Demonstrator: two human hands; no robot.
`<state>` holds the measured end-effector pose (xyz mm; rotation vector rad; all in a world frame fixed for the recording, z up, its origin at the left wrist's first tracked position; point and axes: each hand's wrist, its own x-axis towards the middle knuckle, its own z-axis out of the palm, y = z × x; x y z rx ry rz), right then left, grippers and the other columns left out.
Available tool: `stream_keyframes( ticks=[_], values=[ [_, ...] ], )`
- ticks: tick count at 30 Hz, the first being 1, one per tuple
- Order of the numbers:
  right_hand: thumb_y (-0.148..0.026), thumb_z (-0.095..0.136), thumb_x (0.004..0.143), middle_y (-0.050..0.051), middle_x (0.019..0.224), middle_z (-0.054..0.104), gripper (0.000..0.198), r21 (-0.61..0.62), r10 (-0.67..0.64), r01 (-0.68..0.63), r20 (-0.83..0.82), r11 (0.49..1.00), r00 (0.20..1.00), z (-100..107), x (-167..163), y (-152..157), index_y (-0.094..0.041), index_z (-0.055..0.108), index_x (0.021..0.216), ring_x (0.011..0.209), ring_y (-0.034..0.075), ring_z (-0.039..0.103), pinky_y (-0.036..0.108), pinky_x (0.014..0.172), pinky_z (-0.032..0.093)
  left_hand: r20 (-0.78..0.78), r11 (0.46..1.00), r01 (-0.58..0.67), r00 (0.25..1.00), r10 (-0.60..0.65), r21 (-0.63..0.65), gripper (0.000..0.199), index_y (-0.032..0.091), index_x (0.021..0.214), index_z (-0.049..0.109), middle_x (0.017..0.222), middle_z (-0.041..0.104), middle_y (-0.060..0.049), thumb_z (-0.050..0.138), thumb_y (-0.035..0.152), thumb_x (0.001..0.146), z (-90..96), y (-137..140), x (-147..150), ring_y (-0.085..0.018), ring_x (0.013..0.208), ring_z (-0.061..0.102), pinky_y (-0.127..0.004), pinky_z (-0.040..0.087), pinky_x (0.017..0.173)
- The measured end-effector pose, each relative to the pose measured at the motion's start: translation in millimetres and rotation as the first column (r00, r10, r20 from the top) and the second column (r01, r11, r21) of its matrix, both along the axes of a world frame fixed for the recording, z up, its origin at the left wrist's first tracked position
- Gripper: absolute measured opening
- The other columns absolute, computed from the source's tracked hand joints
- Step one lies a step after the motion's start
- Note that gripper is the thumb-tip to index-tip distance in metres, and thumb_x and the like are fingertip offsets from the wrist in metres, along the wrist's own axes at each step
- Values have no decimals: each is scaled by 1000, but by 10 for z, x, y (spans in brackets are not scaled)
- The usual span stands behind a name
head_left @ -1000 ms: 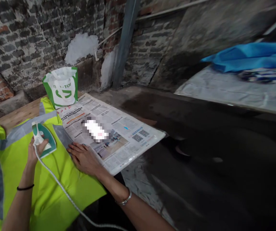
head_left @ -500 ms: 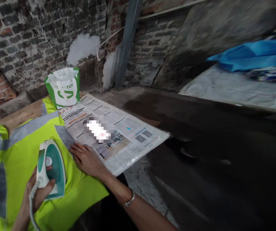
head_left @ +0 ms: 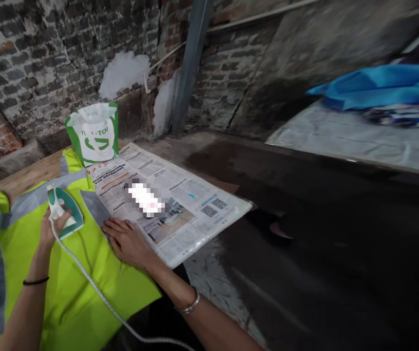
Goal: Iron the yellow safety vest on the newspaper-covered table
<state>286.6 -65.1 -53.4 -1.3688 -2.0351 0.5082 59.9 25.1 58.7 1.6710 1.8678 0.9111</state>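
Note:
My left hand (head_left: 53,225) is wrapped round the handle of a green and white clothes iron (head_left: 71,210), which rests on a bright yellow garment (head_left: 45,258) with grey reflective bands. From the iron's back a pale cord (head_left: 98,291) runs down across the garment to the bottom edge. My right hand (head_left: 126,241) lies flat with fingers stretched, pressing the garment's edge by a grey band where it meets the newspaper (head_left: 180,190). The iron's soleplate is hidden against the cloth.
On the newspaper lies a blurred-out dark-edged object (head_left: 145,199). A green and white bag (head_left: 94,134) stands at the table's back, near the brick wall (head_left: 48,58). To the right, a blue cloth (head_left: 373,85) and striped fabric rest on another covered table (head_left: 304,129).
My left hand has pushed the iron away from me, up the garment toward the grey band. The cord now stretches out behind it. My right hand stays in place on the garment.

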Motion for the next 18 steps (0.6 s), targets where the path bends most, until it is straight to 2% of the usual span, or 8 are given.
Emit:
stream_keyframes(
  ticks=[3,8,11,14,18],
  values=[
    [-23,44,105,10,156,60,47,-2,14,-14,3,1000,1000,26,5,7,-24,64,148,152,25,45,51,122,35,-6,1000,1,1000,-1,-28,53,21,108,73,92,78,-6,76,51,65,-26,-351,-115,-28,81,74,-38,62,74],
    [-23,44,106,9,157,59,46,0,9,-9,-5,1000,1000,33,5,5,-23,65,147,152,25,45,51,121,34,-57,997,-42,998,39,-61,50,28,105,77,90,80,-3,76,57,65,-194,-1210,-459,-27,72,74,-36,62,65],
    [-23,43,106,9,156,60,45,-8,-4,4,-6,1000,1000,18,-1,-1,-21,66,145,152,24,45,48,122,34,-69,996,-64,996,60,-54,55,30,106,78,97,82,-3,78,64,63,-302,-1592,-710,-30,81,76,-36,64,68],
    [-22,44,105,8,155,61,45,-3,-16,16,-5,1000,1000,-5,-5,-3,-21,67,144,151,23,45,47,122,34,-76,994,-72,995,65,-84,57,28,99,79,93,83,-5,79,66,56,-308,-1670,-870,-35,86,77,-40,65,73],
    [-21,46,104,8,155,61,46,10,-19,19,11,1000,1000,-36,-6,-3,-24,67,145,151,23,46,48,122,35,-58,997,-41,998,37,-72,49,30,86,75,88,81,-4,79,65,52,-136,-1334,-821,-36,89,77,-43,66,79]
  ],
)
